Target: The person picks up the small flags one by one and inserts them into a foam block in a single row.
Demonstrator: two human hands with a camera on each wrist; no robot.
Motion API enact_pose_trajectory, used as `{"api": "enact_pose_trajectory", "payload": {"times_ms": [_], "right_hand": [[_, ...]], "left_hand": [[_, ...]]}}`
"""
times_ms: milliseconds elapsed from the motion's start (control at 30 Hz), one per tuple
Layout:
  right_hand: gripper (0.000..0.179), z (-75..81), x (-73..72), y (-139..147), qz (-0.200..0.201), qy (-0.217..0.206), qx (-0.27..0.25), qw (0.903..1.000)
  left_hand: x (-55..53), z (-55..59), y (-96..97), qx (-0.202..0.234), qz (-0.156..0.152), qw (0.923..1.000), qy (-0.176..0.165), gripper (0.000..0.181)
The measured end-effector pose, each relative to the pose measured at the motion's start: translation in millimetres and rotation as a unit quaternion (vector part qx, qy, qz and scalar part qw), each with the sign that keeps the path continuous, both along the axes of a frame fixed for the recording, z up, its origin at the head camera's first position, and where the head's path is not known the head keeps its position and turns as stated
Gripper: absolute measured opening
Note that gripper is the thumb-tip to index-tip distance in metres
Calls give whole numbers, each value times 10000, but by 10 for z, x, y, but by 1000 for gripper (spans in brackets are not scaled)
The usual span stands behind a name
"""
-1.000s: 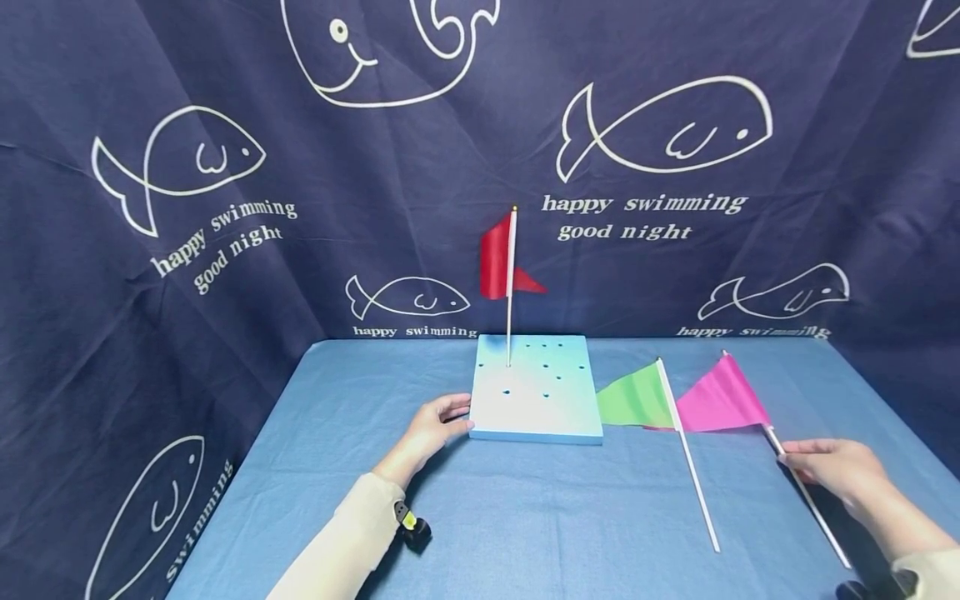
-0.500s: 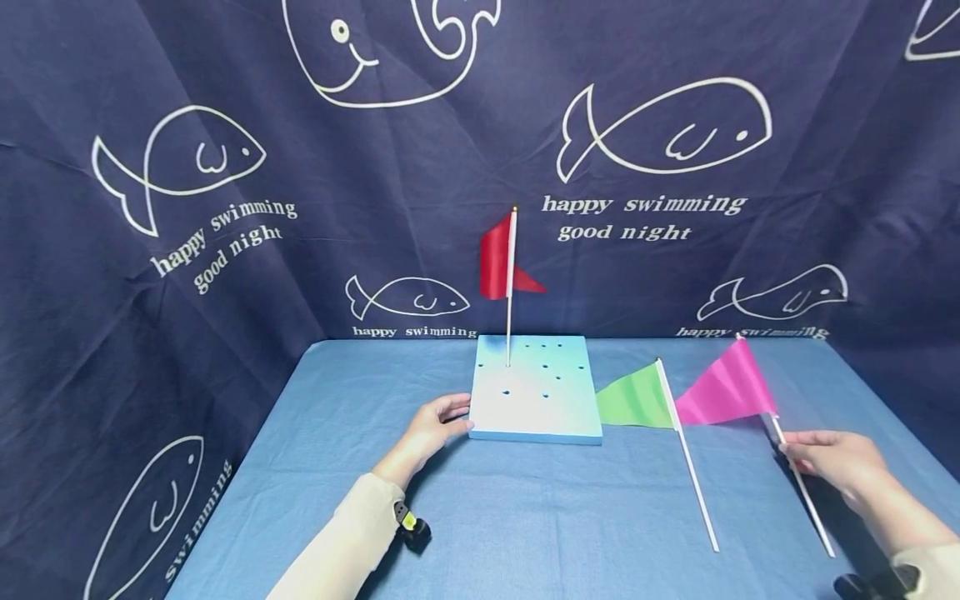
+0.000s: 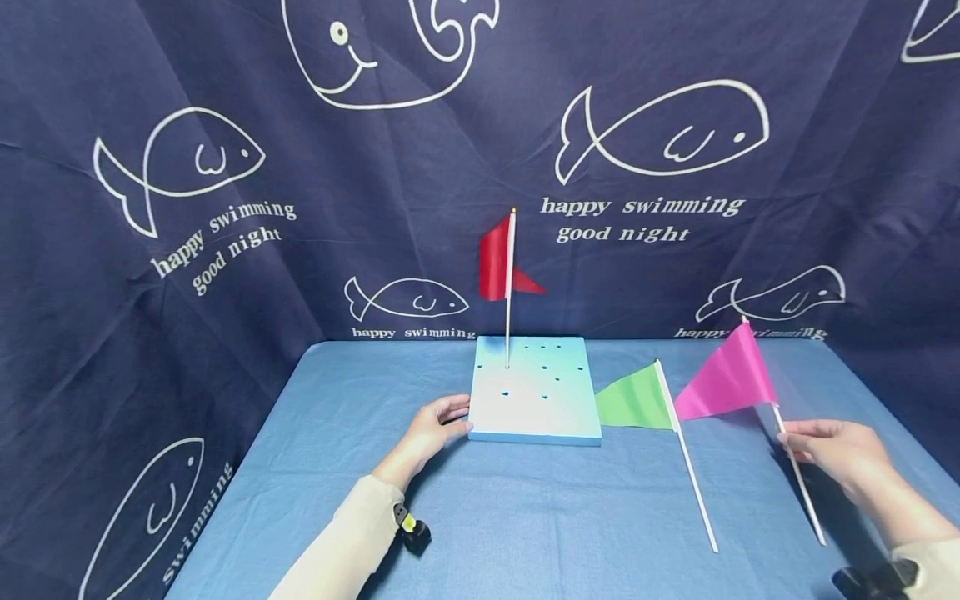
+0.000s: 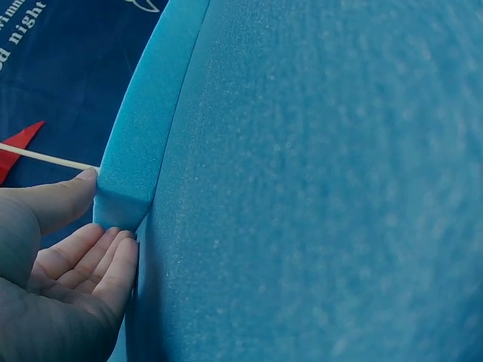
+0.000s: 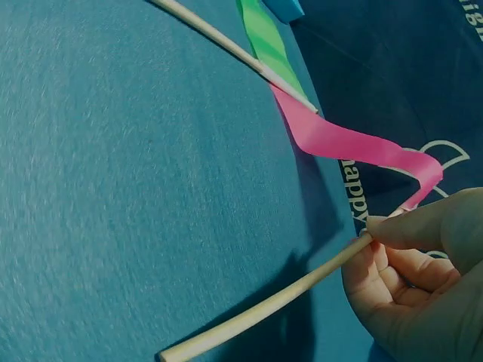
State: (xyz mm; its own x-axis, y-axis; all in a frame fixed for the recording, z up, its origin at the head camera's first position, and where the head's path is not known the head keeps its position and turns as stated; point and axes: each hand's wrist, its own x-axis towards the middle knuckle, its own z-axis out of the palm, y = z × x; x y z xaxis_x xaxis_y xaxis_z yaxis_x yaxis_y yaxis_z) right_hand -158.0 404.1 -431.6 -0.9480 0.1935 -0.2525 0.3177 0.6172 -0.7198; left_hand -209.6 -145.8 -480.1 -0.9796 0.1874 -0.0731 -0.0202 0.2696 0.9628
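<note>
My right hand point(image 3: 843, 454) pinches the pale stick of a pink pennant flag point(image 3: 731, 375) between thumb and fingers, below the cloth. In the right wrist view that stick point(image 5: 264, 308) slants over the table with its shadow beside it, lower end toward the camera. My left hand point(image 3: 435, 427) rests at the left side of a light blue foam board point(image 3: 517, 417) with several holes. In the left wrist view its fairly straight fingers point(image 4: 113, 264) touch the board's side, the thumb tip at the upper edge. A red flag point(image 3: 495, 260) stands upright in one hole.
A green pennant flag point(image 3: 641, 397) lies on the blue tablecloth point(image 3: 525, 517) right of the board, its stick pointing toward the front. The pink cloth's tip reaches the green flag's stick. Behind the table hangs a dark blue curtain point(image 3: 637, 283) with white fish drawings.
The pink flag has swung up, its top shifting farther back and right, its stick's lower end moving left and back. My right hand rose slightly with it. The left hand and board stayed put.
</note>
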Motion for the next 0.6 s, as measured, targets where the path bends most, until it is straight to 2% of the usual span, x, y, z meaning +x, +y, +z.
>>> {"api": "enact_pose_trajectory", "payload": {"times_ms": [133,333,600], "right_hand": [[43,48,18,-98,-109,170,663,9976],[43,128,24,-248,-195,771,1343,9877],[43,175,-9,-366,-347,1038,1458,9832]], "left_hand": [[11,-1,0,-53,47,10000,-56,49],[5,5,11,28,69,10000,-57,48],[-5,-6,6,79,27,9999,-71,49]]}}
